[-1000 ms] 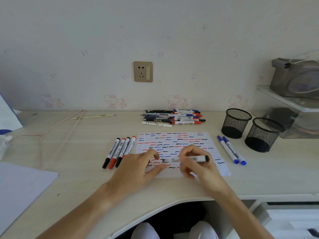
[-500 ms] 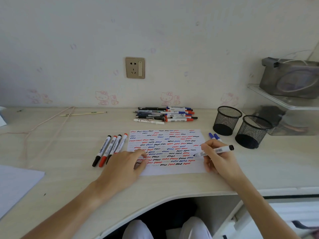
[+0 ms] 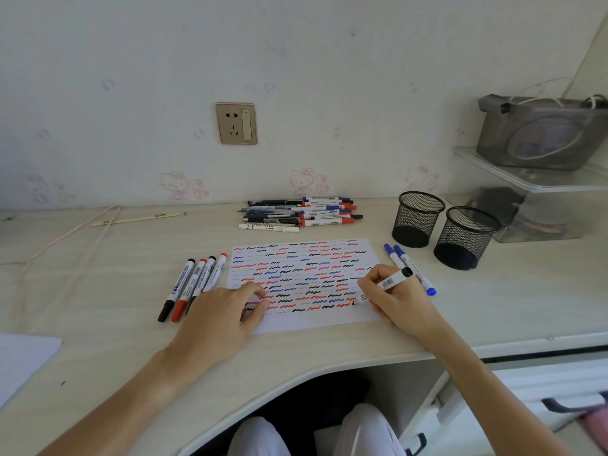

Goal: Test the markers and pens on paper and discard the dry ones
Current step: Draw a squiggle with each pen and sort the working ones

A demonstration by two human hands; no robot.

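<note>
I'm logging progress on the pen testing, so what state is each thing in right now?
Black marker: uncapped, tip on the paper, gripped by the right hand.
Left hand: resting on the paper's left edge.
Paper: flat, mostly covered in squiggles.
Four markers left of paper: capped, lying side by side.
Two blue markers: capped, lying right of paper.
Pen pile: lying at the back.
Two mesh cups: upright, look empty.

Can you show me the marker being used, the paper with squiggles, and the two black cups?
marker (image 3: 388, 284), head view, white barrel.
paper (image 3: 329, 320), head view, bare bottom margin.
two black cups (image 3: 417, 218), head view, left cup's mesh wall.
</note>
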